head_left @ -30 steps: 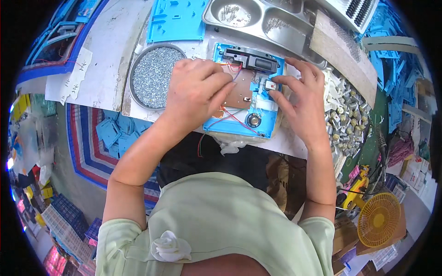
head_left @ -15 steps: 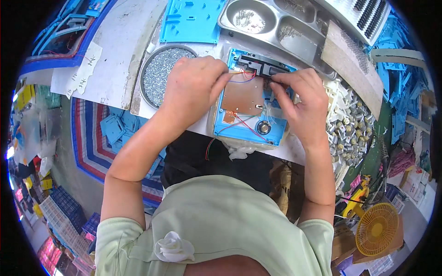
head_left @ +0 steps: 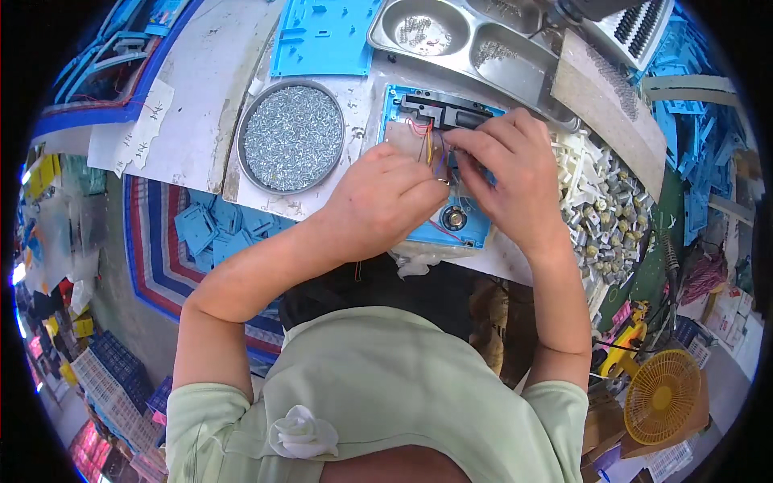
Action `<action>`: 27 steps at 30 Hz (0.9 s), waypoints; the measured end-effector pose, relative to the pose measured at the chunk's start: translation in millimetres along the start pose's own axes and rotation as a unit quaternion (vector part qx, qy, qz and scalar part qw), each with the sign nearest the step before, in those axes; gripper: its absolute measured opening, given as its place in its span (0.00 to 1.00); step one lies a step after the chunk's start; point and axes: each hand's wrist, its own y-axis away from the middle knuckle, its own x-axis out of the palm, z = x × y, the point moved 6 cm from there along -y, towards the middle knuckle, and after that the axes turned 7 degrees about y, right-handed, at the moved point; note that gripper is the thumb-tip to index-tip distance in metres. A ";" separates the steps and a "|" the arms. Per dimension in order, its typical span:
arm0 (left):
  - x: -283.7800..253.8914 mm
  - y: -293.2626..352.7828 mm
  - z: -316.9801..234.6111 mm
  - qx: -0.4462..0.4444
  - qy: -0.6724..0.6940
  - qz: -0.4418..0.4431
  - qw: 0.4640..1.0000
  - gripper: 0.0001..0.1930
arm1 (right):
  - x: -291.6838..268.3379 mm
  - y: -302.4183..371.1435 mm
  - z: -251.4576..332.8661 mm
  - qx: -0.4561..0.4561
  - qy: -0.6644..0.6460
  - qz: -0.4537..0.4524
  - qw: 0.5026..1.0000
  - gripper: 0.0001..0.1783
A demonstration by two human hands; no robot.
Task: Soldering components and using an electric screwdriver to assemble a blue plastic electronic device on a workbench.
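A blue plastic housing (head_left: 423,234) lies before me on the table. Across its far end runs a black plastic part (head_left: 469,118), and a round silver-rimmed component (head_left: 454,217) sits at its near end. Between them is a brown board (head_left: 398,134), partly covered by my hands. Thin coloured wires (head_left: 429,145) stretch from the black part toward my left hand (head_left: 388,200), whose fingertips are closed on them over the board. My right hand (head_left: 511,173) is curled close beside the wires, index finger and thumb drawn together; what lies between them is hidden.
A round tray of small metal screws (head_left: 291,137) stands left of the housing. Behind are a blue panel (head_left: 322,36) and a compartmented steel tray (head_left: 507,68). White and metallic parts (head_left: 600,209) are heaped at right. A dark tool (head_left: 584,8) shows at the top edge.
My left hand has moved right and nearer me, drawing the wires across the board. The right hand has shifted slightly left. The screw tray is now fully uncovered.
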 end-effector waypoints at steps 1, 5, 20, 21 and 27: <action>-4.0 -0.6 -0.6 -0.001 0.003 -0.005 1.000 0.14 | 0.2 -2.5 2.2 -0.004 0.005 0.013 1.000 0.11; -16.5 0.2 1.3 -0.012 -0.001 -0.011 1.000 0.15 | 9.8 -2.2 4.6 -0.043 0.005 0.059 0.997 0.09; -8.5 11.2 7.4 -0.031 0.015 0.021 0.999 0.13 | 15.6 -14.4 14.8 -0.059 0.029 0.018 0.998 0.08; -7.9 10.8 8.1 -0.041 0.016 0.033 0.998 0.12 | 11.7 -10.9 11.7 -0.049 0.039 0.016 0.998 0.08; -7.6 12.1 11.0 -0.068 0.010 0.027 0.997 0.11 | -5.0 17.7 -19.2 0.067 0.044 -0.010 0.997 0.06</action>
